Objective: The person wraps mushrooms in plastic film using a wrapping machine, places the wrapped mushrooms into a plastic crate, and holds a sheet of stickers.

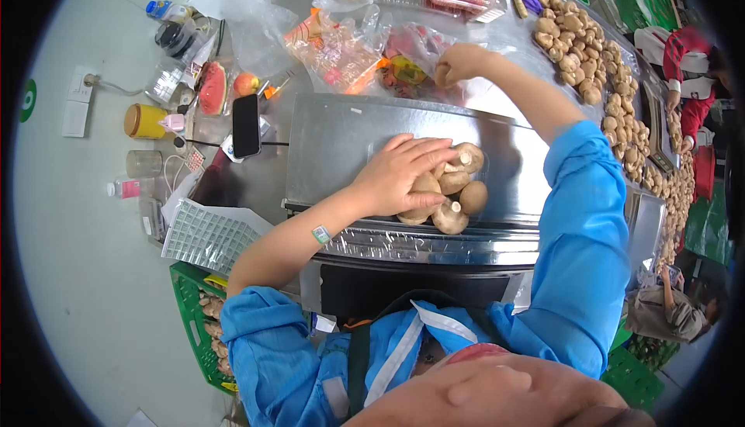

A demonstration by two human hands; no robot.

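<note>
Mushrooms [450,216], a small cluster, lie at the centre of the frame on a metal plate [330,136], stems showing on two of them. Left hand [402,175], palm down, covers the cluster's left side; grip spread, fingers across the upper caps, thumb apart on a lower one. Right hand [466,66] is stretched to upper centre, beside crinkled plastic bags [334,51]. Fingers curled; view poor at the fingertips, so cannot tell whether this grip is pinching anything.

Surroundings: clear film [434,247] along the plate's near edge, below the cluster. Phone [247,126] to the left, face up on the counter [265,183]; label sheet [209,233] lower left. Larger mushroom heap [574,39] at upper right, well apart from the cluster. Two other people at the right edge: one red sleeve [681,43] near the top, one grey shirt [660,314] lower down.

Judgement: step in hand is arranging and steadying the cluster with the left, the right being occupied away from it. Next move calls for light pressure from the left, caps kept together; round caps could roll apart if the palm lifts abruptly.
</note>
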